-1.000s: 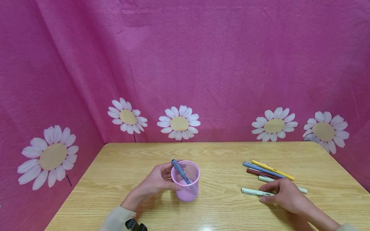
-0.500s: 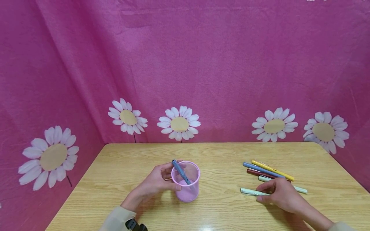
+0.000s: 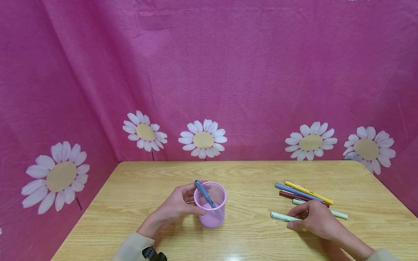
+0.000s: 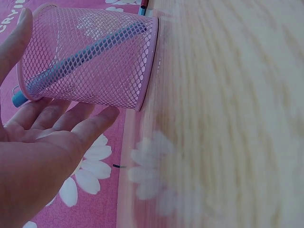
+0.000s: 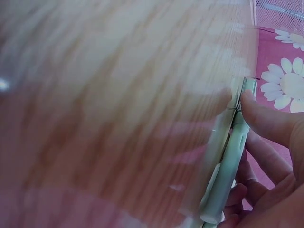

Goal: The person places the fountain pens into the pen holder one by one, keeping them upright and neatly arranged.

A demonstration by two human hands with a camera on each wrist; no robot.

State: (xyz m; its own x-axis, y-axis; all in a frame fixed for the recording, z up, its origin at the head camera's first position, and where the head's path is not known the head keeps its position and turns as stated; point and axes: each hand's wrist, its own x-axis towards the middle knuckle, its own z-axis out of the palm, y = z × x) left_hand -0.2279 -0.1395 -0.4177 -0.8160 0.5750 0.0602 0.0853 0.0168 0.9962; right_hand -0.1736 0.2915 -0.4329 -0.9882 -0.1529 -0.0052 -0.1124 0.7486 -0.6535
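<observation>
I see the right hand (image 3: 316, 219) pinching a pale green pen (image 3: 281, 216) between thumb and fingers, its clip end jutting past them toward the pink cup (image 3: 212, 219); whether it touches the table (image 3: 248, 203), I can't quite tell. The left hand (image 3: 176, 202) holds that cup.

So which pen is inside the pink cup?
The slate-blue pen, leaning against the rim of the pink mesh cup. The others are outside it: a yellow pen, a brighter blue pen, a dark red pen and two pale green pens.
</observation>
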